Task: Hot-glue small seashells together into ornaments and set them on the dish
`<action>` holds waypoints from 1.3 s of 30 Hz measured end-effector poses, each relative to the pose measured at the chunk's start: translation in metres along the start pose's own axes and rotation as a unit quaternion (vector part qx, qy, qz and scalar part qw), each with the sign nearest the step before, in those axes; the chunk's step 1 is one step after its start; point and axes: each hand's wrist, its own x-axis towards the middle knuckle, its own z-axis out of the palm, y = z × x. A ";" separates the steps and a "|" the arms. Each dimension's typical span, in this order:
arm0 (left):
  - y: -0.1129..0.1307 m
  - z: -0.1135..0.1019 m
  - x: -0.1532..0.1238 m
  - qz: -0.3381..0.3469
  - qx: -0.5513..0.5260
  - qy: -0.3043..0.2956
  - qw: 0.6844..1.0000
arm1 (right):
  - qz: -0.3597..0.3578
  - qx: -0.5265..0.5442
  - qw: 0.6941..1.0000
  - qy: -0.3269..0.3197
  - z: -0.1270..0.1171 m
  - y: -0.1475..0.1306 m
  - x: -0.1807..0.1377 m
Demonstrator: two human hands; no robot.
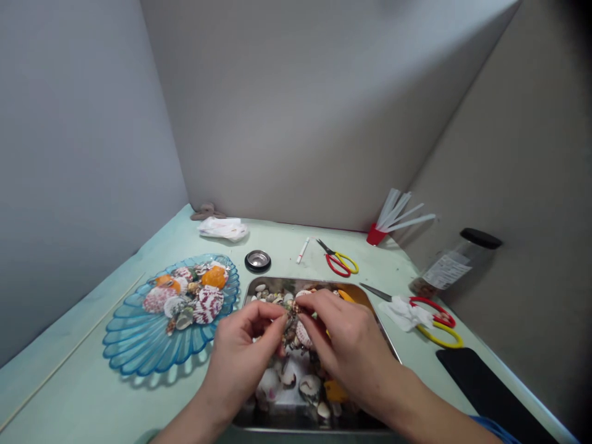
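While both hands met over the metal tray (319, 281), the left hand (250, 351) had its thumb and forefinger pinched on a cluster of small shells (293, 308), and the right hand (349, 327) gripped the cluster from the other side with thumb and fingertips. The cluster was above the tray's far half; the fingers hid part of it, and whether anything joined the pieces I could not tell. Beneath the wrists, loose shells (309, 388) lay toward the tray's near edge. Just beside the tray on the left, a blue scalloped plate (139, 351) bore a heap of striped and orange shells (210, 302). Beyond the tray lay a round dark-rimmed lid (258, 260), a slim white stick (303, 251) and red-and-yellow scissors (341, 263), with crumpled white plastic (223, 229) farther back. On the right, second scissors (446, 339) lay with white tissue (407, 313) on them, near a black-lidded jar (446, 268) and a flat black slab (494, 388). A red cup (376, 234) near the back wall held pale sticks (393, 209).
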 end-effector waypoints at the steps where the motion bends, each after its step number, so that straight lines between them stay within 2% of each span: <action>1: 0.000 0.000 0.000 0.000 -0.002 0.001 1.000 | 0.000 0.003 1.000 0.000 0.001 0.000 0.000; 8: 0.004 0.003 0.002 -0.035 -0.042 0.020 0.998 | 0.011 0.023 1.000 0.012 -0.003 0.001 0.000; 12: 0.006 -0.001 0.006 -0.081 -0.120 0.024 0.989 | 0.060 0.044 0.997 0.032 -0.013 0.003 0.000; 16: 0.004 -0.005 0.008 -0.132 -0.229 -0.015 0.964 | 0.112 0.106 0.988 0.019 -0.016 0.004 0.002; 20: 0.003 -0.002 0.007 -0.177 -0.301 -0.033 0.936 | 0.131 0.162 0.978 0.001 -0.013 0.000 0.005; 28: 0.006 0.003 0.005 -0.184 -0.311 -0.036 0.932 | 0.178 0.205 0.962 -0.016 -0.010 -0.002 0.008; 33: 0.010 -0.007 0.009 -0.146 -0.288 -0.003 0.947 | 0.157 0.140 0.976 -0.046 -0.011 0.008 0.007; 37: 0.011 -0.015 0.014 -0.096 -0.244 0.046 0.964 | 0.075 0.005 0.984 -0.162 -0.008 0.016 0.010; 39: 0.010 -0.016 0.016 -0.079 -0.217 0.065 0.971 | 0.024 -0.056 0.979 -0.195 -0.001 0.015 0.015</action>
